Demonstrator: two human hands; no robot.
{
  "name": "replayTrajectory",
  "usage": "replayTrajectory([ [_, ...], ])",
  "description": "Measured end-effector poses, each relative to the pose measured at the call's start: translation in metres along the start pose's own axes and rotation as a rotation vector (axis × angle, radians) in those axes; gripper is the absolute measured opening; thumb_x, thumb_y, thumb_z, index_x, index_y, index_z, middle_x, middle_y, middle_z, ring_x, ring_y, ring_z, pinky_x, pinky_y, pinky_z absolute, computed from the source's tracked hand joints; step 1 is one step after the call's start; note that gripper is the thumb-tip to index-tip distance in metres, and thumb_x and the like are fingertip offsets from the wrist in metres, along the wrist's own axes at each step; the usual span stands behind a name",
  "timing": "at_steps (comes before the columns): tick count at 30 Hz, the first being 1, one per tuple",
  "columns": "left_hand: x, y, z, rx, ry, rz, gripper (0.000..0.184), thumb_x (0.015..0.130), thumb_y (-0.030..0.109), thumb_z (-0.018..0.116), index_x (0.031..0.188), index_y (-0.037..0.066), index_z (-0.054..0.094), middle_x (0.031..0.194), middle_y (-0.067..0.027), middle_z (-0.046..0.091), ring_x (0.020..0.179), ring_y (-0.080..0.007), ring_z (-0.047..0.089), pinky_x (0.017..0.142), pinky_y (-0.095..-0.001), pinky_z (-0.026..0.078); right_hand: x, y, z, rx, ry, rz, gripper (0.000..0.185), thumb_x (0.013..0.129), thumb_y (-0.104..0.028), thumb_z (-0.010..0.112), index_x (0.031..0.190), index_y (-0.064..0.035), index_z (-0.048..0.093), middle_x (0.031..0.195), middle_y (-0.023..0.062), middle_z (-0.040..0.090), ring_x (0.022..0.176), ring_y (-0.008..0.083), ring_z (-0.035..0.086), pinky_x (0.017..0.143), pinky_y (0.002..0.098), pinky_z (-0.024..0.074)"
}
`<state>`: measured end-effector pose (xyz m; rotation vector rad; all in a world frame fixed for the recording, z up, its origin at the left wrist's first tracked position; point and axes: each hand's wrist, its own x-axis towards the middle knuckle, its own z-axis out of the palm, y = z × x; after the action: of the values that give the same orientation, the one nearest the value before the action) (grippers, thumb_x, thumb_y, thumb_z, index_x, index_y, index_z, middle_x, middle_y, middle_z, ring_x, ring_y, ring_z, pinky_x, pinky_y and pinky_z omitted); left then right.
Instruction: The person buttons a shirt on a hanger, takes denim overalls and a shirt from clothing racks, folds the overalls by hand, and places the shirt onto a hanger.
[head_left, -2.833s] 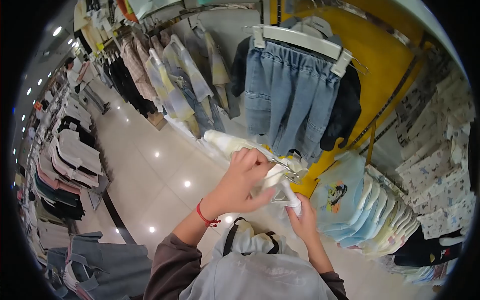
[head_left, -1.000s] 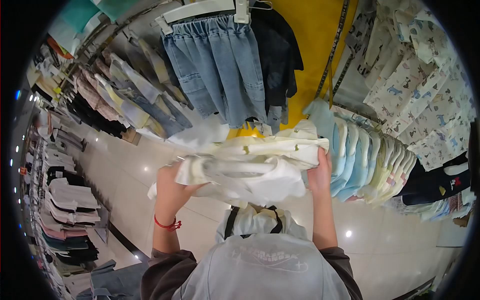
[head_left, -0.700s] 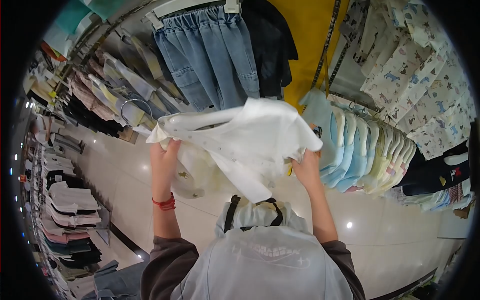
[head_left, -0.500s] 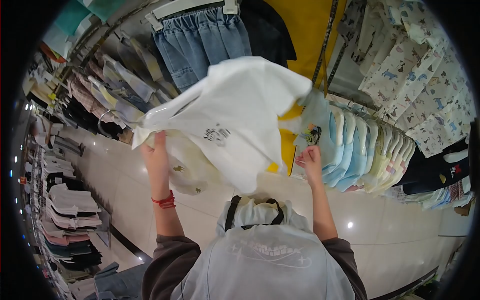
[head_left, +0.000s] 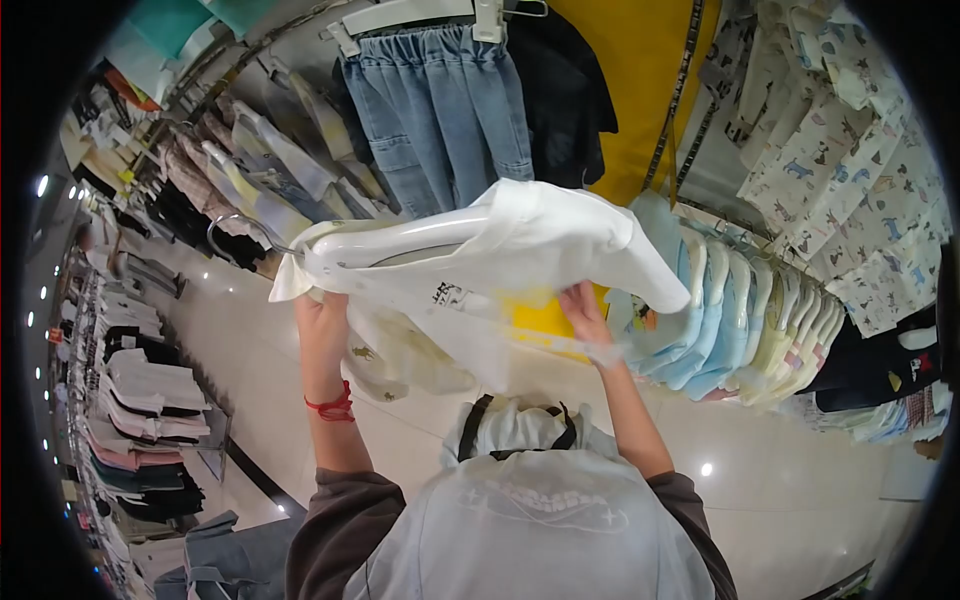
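My left hand (head_left: 322, 312) is closed on the collar end of a white T-shirt (head_left: 580, 225) that hangs on a white plastic hanger (head_left: 400, 240). The hanger's metal hook points left, and a small dark print shows on the shirt's front. Below that hand hangs a pale cream garment (head_left: 400, 350) with small brown motifs; whether the hand holds it too, I cannot tell. Beside the shirt's lower part is my right hand (head_left: 583, 312), fingers stretched and apart, their tips partly against the cloth. A blurred translucent strip (head_left: 565, 343) crosses near its wrist.
Blue denim trousers (head_left: 435, 110) hang ahead on a clip hanger. On the right are light blue shirts (head_left: 725, 320) and patterned white garments (head_left: 840, 180) on racks. More clothes (head_left: 150, 390) line the left side, above a pale tiled floor (head_left: 760, 480).
The white T-shirt has swung from spread out to a narrower, tilted shape, showing its hanger. My right hand has moved left and up to the shirt. My left hand keeps its hold, slightly lower.
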<state>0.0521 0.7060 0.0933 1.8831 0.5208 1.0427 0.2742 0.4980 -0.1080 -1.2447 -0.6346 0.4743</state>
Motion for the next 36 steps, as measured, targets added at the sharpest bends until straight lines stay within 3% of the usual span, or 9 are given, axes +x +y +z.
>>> replayTrajectory([
  [4, 0.005, -0.007, 0.008, -0.145, 0.094, -0.146, 0.036, 0.09, 0.022, 0.049, 0.117, -0.001, 0.046, 0.112, -0.0077, 0.053, 0.095, -0.0154, 0.053, 0.082, -0.028, 0.042, -0.01, -0.043, 0.018, -0.161, -0.215, 0.38, 0.034, 0.089, -0.023, 0.046, 0.118, -0.0033, 0.045, 0.095, 0.0028, 0.054, 0.085, 0.0112, 0.048, 0.077, 0.0249, 0.04],
  [9, 0.023, -0.018, 0.014, -0.291, 0.127, -0.272, 0.035, 0.09, 0.021, 0.048, 0.118, -0.001, 0.046, 0.112, -0.0084, 0.053, 0.095, -0.0158, 0.053, 0.083, -0.0285, 0.043, -0.052, -0.062, 0.044, -0.107, -0.706, 0.158, 0.04, 0.087, -0.023, 0.047, 0.122, -0.0065, 0.041, 0.098, 0.0087, 0.054, 0.084, 0.0191, 0.054, 0.07, 0.03, 0.0437],
  [12, 0.035, -0.021, 0.018, -0.303, 0.135, -0.273, 0.035, 0.09, 0.021, 0.048, 0.118, -0.001, 0.045, 0.112, -0.0085, 0.053, 0.095, -0.0159, 0.053, 0.083, -0.0286, 0.043, -0.069, -0.054, 0.072, -0.162, -0.801, 0.046, 0.044, 0.085, -0.024, 0.048, 0.125, -0.0084, 0.039, 0.1, 0.0123, 0.055, 0.083, 0.0239, 0.057, 0.066, 0.033, 0.0459],
  [17, 0.039, -0.026, 0.009, -0.285, 0.144, -0.274, 0.035, 0.09, 0.02, 0.048, 0.118, -0.001, 0.045, 0.111, -0.0087, 0.053, 0.095, -0.0161, 0.053, 0.083, -0.0287, 0.043, -0.063, 0.003, 0.085, -0.42, -0.633, 0.373, 0.055, 0.081, -0.019, 0.054, 0.129, -0.0074, 0.03, 0.106, 0.0184, 0.052, 0.085, 0.0336, 0.059, 0.066, 0.0406, 0.0478],
  [22, 0.03, -0.03, -0.011, -0.237, 0.173, -0.27, 0.035, 0.09, 0.02, 0.048, 0.117, -0.001, 0.045, 0.111, -0.0089, 0.054, 0.095, -0.0163, 0.053, 0.083, -0.0287, 0.043, -0.062, -0.018, 0.1, -0.562, -0.296, 0.248, 0.058, 0.079, -0.028, 0.061, 0.123, -0.0066, 0.03, 0.113, 0.023, 0.044, 0.081, 0.0415, 0.057, 0.071, 0.0455, 0.0477],
  [25, 0.021, -0.032, -0.025, -0.215, 0.193, -0.276, 0.034, 0.09, 0.019, 0.047, 0.117, -0.001, 0.045, 0.111, -0.009, 0.054, 0.095, -0.0164, 0.053, 0.083, -0.0288, 0.043, -0.06, 0.008, 0.11, -0.612, -0.328, 0.191, 0.054, 0.079, -0.029, 0.062, 0.12, -0.0063, 0.035, 0.112, 0.0209, 0.045, 0.082, 0.0407, 0.056, 0.072, 0.043, 0.0485],
  [28, 0.013, -0.035, -0.04, -0.192, 0.215, -0.284, 0.034, 0.09, 0.019, 0.047, 0.117, -0.001, 0.045, 0.11, -0.0091, 0.054, 0.096, -0.0165, 0.053, 0.083, -0.0288, 0.043, -0.049, 0.034, 0.116, -0.242, -0.327, 0.063, 0.045, 0.081, -0.027, 0.061, 0.116, -0.0089, 0.04, 0.112, 0.0159, 0.047, 0.086, 0.0338, 0.057, 0.073, 0.0423, 0.0498],
  [31, 0.003, -0.038, -0.055, -0.173, 0.24, -0.292, 0.034, 0.09, 0.019, 0.047, 0.117, -0.001, 0.045, 0.11, -0.0092, 0.054, 0.096, -0.0166, 0.053, 0.083, -0.0289, 0.043, -0.047, 0.023, 0.109, 0.449, -0.324, 0.678, 0.035, 0.088, -0.02, 0.051, 0.12, -0.0129, 0.041, 0.114, 0.0115, 0.048, 0.095, 0.0225, 0.054, 0.078, 0.0416, 0.0499],
  [36, -0.013, -0.046, -0.075, -0.145, 0.272, -0.313, 0.034, 0.09, 0.018, 0.047, 0.117, -0.001, 0.045, 0.11, -0.0094, 0.054, 0.096, -0.0167, 0.053, 0.083, -0.029, 0.043, -0.009, -0.036, 0.082, 0.789, 0.094, 0.708, 0.012, 0.089, -0.012, 0.045, 0.1, -0.0093, 0.047, 0.096, 0.0053, 0.055, 0.089, 0.0162, 0.057, 0.077, 0.0331, 0.0515],
])
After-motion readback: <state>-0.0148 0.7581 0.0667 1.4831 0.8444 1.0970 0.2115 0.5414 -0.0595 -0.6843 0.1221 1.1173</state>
